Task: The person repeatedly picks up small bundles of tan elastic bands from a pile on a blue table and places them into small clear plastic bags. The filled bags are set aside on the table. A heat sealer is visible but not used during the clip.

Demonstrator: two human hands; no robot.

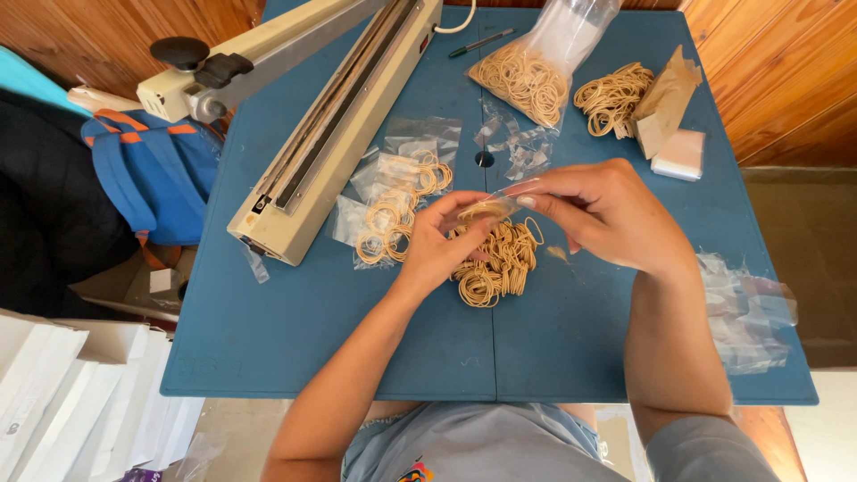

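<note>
Both hands meet over the blue table (268,339) — the left hand (442,245) pinching rubber bands into a small clear bag (495,205), the right hand (607,214) gripping the bag's mouth — just above a loose pile of rubber bands (500,263). A heat sealer (330,125) lies alongside.

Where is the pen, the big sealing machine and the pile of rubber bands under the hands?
pen (482,42), head view, middle of its barrel.
sealing machine (344,120), head view, its long cream base.
pile of rubber bands (500,263), head view, middle of the heap.
</note>
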